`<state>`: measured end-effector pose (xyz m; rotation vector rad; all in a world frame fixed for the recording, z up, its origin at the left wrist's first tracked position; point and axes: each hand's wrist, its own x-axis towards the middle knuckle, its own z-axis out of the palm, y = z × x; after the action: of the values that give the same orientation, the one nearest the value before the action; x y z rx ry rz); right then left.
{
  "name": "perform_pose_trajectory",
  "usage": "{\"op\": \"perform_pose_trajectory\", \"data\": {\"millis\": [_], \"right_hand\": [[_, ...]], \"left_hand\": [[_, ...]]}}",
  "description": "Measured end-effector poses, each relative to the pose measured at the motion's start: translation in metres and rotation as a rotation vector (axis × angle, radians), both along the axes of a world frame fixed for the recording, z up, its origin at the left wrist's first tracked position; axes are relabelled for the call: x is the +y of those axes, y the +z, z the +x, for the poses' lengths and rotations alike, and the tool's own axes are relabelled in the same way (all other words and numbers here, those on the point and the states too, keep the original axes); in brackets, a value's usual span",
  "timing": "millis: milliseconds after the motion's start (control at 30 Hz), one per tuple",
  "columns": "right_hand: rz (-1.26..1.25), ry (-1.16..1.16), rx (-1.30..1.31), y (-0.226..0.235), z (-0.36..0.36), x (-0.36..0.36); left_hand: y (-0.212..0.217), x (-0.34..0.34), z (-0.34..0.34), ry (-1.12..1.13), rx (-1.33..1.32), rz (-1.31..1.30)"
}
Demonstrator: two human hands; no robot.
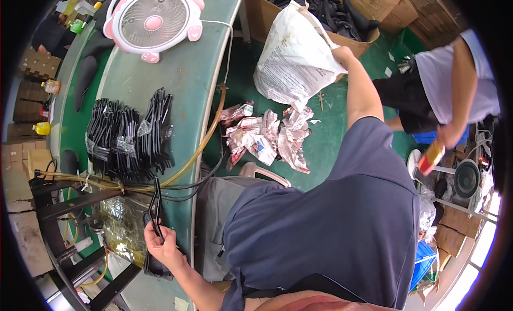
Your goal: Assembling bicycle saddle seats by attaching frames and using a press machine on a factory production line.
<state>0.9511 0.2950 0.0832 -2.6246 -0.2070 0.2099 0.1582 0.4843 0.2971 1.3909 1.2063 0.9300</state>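
My right hand (343, 57) is stretched far out, its fingers closed on the edge of a white printed sack (291, 51). The sack hangs tilted above the green floor; what it holds is hidden. Below it lie crumpled sheets of newspaper (262, 132). At the near end of the green workbench (184, 97), my left hand (163, 244) grips a thin black bent metal rod (157, 204), which looks like a bicycle saddle rail. Several bundles of similar black rods (128, 137), partly wrapped in clear plastic, lie on the bench beyond that hand.
A pink and white fan (155, 25) stands on the bench's far end. A yellowish hose (206, 137) and cables cross the bench beside a black metal frame (69, 204). A cardboard box (368, 41) holds black saddles. At right, another person (454, 81) holds a red-yellow object (432, 157).
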Motion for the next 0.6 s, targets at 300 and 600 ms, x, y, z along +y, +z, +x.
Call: {"op": "perform_pose_trajectory", "data": {"millis": [300, 600], "right_hand": [[-1.044, 0.67, -0.165, 0.01, 0.109, -0.078], [-0.567, 0.508, -0.276, 0.094, -0.059, 0.075]], "left_hand": [[-0.025, 0.015, -0.009, -0.1, -0.045, -0.001], [0.001, -0.022, -0.038, -0.015, 0.3, 0.296]]}}
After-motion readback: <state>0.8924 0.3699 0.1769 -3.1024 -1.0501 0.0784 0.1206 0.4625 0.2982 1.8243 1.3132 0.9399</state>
